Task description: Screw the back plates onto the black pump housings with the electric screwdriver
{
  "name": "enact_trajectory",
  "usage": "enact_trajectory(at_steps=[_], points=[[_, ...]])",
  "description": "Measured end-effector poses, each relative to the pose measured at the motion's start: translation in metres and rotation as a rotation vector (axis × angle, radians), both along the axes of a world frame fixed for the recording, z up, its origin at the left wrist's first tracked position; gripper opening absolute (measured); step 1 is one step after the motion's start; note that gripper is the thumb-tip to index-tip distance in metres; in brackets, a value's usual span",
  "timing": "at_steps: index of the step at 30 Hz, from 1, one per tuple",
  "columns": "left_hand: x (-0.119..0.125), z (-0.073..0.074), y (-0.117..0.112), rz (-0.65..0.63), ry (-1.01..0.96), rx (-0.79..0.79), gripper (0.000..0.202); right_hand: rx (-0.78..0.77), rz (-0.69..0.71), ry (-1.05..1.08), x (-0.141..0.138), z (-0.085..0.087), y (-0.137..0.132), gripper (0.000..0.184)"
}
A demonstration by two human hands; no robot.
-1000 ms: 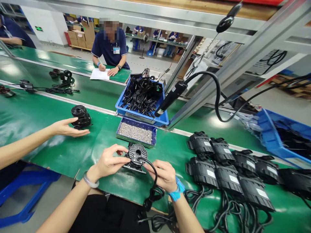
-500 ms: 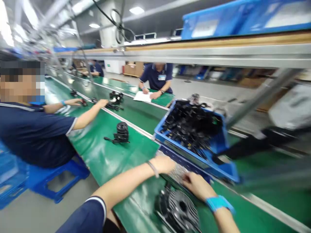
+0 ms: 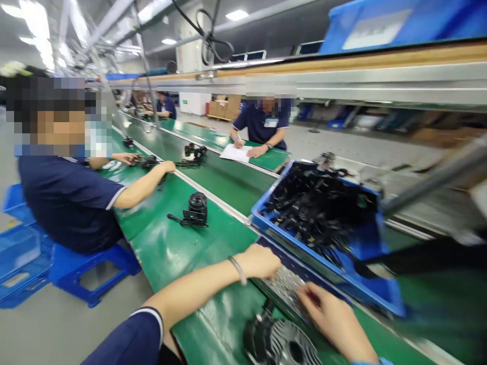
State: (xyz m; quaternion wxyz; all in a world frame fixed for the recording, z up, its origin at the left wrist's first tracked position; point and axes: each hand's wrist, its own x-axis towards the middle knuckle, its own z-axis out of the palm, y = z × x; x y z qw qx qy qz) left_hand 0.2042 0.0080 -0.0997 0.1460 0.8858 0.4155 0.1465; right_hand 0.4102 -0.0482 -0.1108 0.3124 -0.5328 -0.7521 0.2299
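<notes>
A shallow dark tray [image 3: 287, 281] of small shiny metal pieces, perhaps screws, lies between my hands. My left hand [image 3: 262, 261], with a band on its wrist, is over the tray's far left end, fingers curled down; what they hold is hidden. At the near right end, my right hand [image 3: 338, 317] has thumb and fingers drawn together over the pieces; anything between them is too small to make out. Just below the tray rests a round black ribbed motor-like unit [image 3: 283, 339], cut off by the lower edge. Neither hand touches it.
Behind the tray stands a blue bin [image 3: 266, 215] full of black cabled parts. Another black unit [image 3: 196, 208] with a cable sits farther left on the green bench [image 3: 152, 243]. A co-worker [image 3: 72, 197] handles parts at left; another person [image 3: 262, 124] writes across the line.
The view has swung slightly, so the bin and my right hand appear farther right and lower. Both hands stay at the tray. The co-worker's arms have moved slightly.
</notes>
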Motion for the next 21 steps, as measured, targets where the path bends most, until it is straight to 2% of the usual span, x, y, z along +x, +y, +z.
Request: enact_trajectory(at_steps=[3,7,8,10,12,16,21], points=[[-0.017,0.006,-0.017,0.006,-0.178,-0.063,0.012,-0.217,-0.057,0.228,-0.012,0.028,-0.028,0.024],[-0.033,-0.003,-0.042,0.001,-0.412,-0.168,0.024,-0.32,-0.162,0.278,-0.013,0.041,-0.065,0.028],[-0.037,-0.007,-0.05,0.032,-0.506,-0.227,0.025,-0.339,-0.174,0.283,-0.013,0.041,-0.073,0.029],[-0.044,-0.017,-0.065,0.126,-0.749,-0.439,0.024,-0.366,-0.175,0.294,-0.014,0.041,-0.087,0.029],[-0.047,-0.025,-0.077,0.174,-0.911,-0.66,0.025,-0.379,-0.156,0.293,-0.015,0.038,-0.095,0.027],[-0.045,-0.032,-0.088,0.165,-0.982,-0.897,0.036,-0.389,-0.092,0.252,-0.015,0.033,-0.1,0.02],[-0.041,-0.024,-0.086,0.096,-0.995,-0.951,0.033,-0.335,-0.052,0.172,-0.017,0.037,-0.099,0.015]])
